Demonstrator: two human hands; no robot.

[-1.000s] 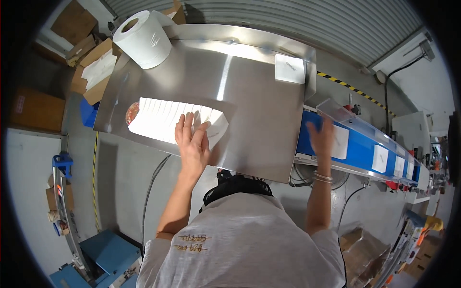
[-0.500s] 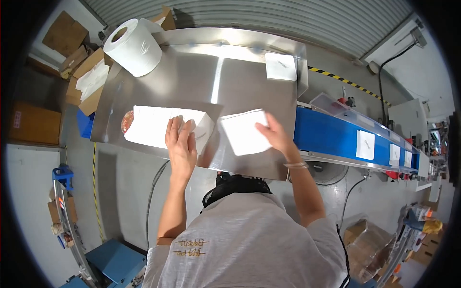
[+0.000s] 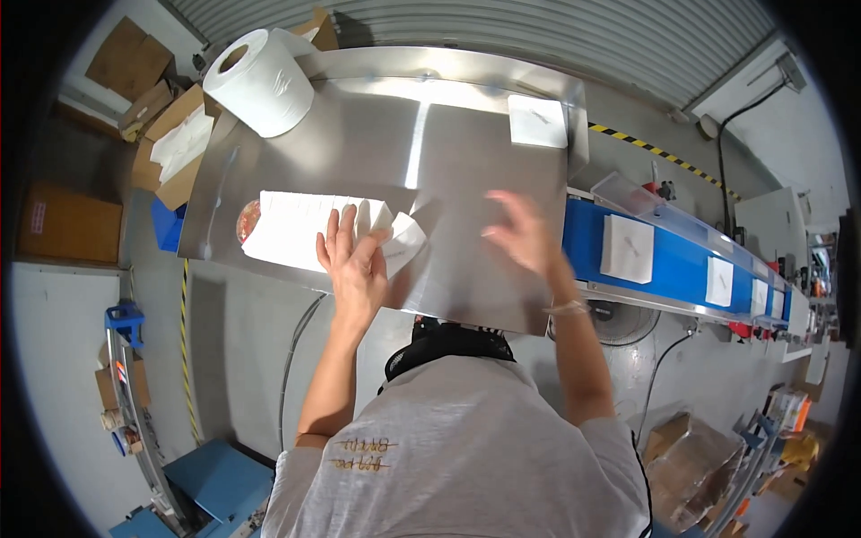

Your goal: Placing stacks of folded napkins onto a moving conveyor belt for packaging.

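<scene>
So, head cam view: the work surface is a shiny stainless steel table (image 3: 466, 170) with a raised back lip, and a bright streak of light reflects off the middle. Behind it there's a ridged grey metal shutter (image 3: 502, 22), plus black-and-yellow striped tape (image 3: 659, 157) on the grey concrete floor (image 3: 242, 359). A fat white roll (image 3: 273, 94) sits at the far left corner, near an open brown cardboard box (image 3: 184, 190). On the right, a blue conveyor belt (image 3: 585, 235) meets the table, carrying a line of white squares (image 3: 628, 248).

Writing-wise: the grey T-shirt (image 3: 466, 448) has brownish-gold lettering, upside down from here. The squares have small grey print, too tiny to make out.

The main thing is a long row of thin white square packets (image 3: 300, 224), lying on the left-hand part of the table near the front edge. They're packed tightly, the right-end one tilting outward, and a round reddish speckled object (image 3: 248, 221) touches the left end. The left hand (image 3: 353, 264) rests on the row's right end, fingers slightly spread. The right hand (image 3: 525, 233) is motion-blurred between row and belt, thumb and fingers apart.
</scene>
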